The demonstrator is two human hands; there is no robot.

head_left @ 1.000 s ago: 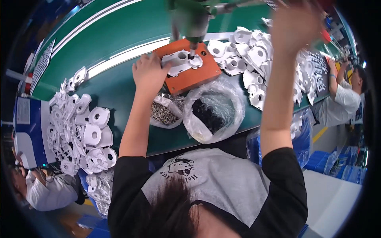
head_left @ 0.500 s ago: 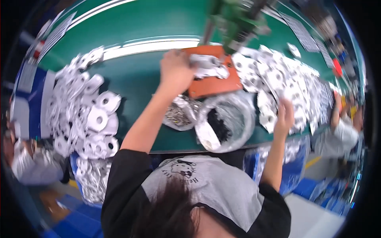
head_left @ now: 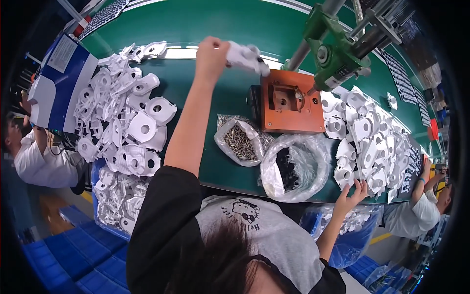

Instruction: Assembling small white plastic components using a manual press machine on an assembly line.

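Note:
My left hand [head_left: 211,56] is raised past the far side of the worktable, closed on a white plastic part [head_left: 245,58] that is slightly smeared by motion. This part is up and to the left of an orange fixture block [head_left: 293,119], whose metal-lined recess now shows bare. Over the block's right side stands a green press [head_left: 335,51]. My right hand [head_left: 350,196] is at the near edge of the right-hand pile of white plastic parts [head_left: 364,127], fingers apart and holding nothing; whether the fingertips touch a part I cannot tell.
A bag of metal pins [head_left: 242,143] and a bag of small black pieces [head_left: 320,179] sit before the fixture. More white parts [head_left: 142,125] are heaped at left beside a blue-and-white machine [head_left: 61,83]. Filled blue bins stand below the table. People work at both sides.
My left hand has lifted the white part off the orange fixture and carried it away to the left. My right hand has stayed by the right-hand pile. The whole view has shifted.

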